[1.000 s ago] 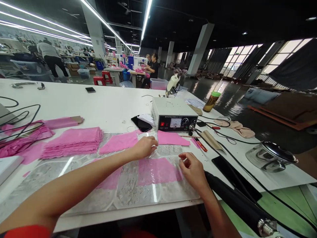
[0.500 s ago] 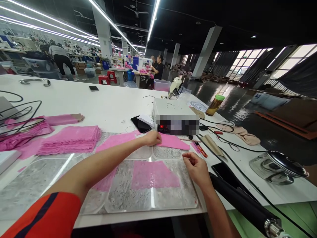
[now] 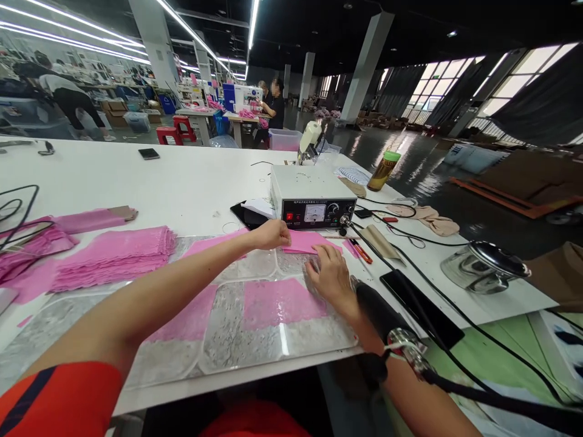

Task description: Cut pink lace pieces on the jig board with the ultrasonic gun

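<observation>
Across the board, my left hand (image 3: 272, 234) is closed in a pinch at the edge of a pink fabric piece (image 3: 303, 240) lying before the grey box. My right hand (image 3: 331, 274) has its fingers stretched out, their tips at the near right part of that same piece. A second pink piece (image 3: 285, 303) shows flat on the clear board (image 3: 228, 349), below my hands. Another pink piece (image 3: 186, 312) lies left of it, partly under my left forearm. A black cylindrical handpiece (image 3: 371, 306) with a metal end and a cable rests against my right forearm.
A grey control box (image 3: 314, 182) with dials stands behind my hands. Left is a pink fabric stack (image 3: 113, 258). To the right lie an orange cutter (image 3: 363, 252), a dark phone-like slab (image 3: 421, 306), cables and a lidded metal mug (image 3: 478, 267). Co-workers are in the background.
My right hand has moved left and forward from the board's right edge to the pink fabric, fingers extending. My left hand stays pinched there. The handpiece has shifted with my right arm; the view has turned slightly.
</observation>
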Motion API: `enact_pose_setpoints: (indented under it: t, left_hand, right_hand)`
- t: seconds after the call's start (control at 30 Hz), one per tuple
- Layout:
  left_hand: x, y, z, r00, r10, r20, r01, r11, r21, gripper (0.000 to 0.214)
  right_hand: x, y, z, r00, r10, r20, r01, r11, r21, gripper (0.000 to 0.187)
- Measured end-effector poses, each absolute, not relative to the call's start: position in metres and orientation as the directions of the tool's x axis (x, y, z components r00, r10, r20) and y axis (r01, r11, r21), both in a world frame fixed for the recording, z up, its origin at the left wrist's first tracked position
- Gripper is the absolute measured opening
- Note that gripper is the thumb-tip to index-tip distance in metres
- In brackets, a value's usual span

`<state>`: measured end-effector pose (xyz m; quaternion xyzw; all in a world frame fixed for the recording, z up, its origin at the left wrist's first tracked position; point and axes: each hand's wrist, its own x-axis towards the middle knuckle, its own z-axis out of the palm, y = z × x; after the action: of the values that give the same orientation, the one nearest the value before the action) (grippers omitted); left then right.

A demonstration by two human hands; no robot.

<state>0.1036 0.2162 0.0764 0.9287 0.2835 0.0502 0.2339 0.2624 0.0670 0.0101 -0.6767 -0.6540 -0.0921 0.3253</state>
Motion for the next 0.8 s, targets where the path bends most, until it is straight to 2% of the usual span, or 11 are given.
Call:
enact_pose_setpoints:
  t: [0.1,0.23,0.47,0.57,0.8]
  left_hand:
    - [0.086,0.196,0.081,0.858,0.512,-0.039,0.459,-0.730,0.506,0.014]
    - [0.055,0.163,0.078,0.888,0.456,-0.057,0.401,-0.707,0.582,0.013]
    - [0.018,0.122,0.069,0.925,0.371,-0.083,0.337,-0.702,0.627,0.012]
    - [0.011,0.117,0.066,0.930,0.360,-0.080,0.330,-0.716,0.615,0.011]
    - [0.004,0.114,0.065,0.956,0.289,-0.044,0.261,-0.776,0.575,0.017]
  right_hand:
    - [0.262,0.068,0.008,0.073,0.822,0.565,0.961,0.093,-0.260,0.032]
    - [0.263,0.057,0.007,-0.061,0.813,0.579,0.955,0.216,-0.202,0.013]
    - [0.252,0.008,0.010,-0.347,0.748,0.565,0.850,0.506,-0.147,0.015]
    - [0.249,-0.003,0.008,-0.386,0.740,0.551,0.841,0.528,-0.120,0.018]
    - [0.250,-0.017,0.010,-0.366,0.759,0.539,0.843,0.515,-0.153,0.022]
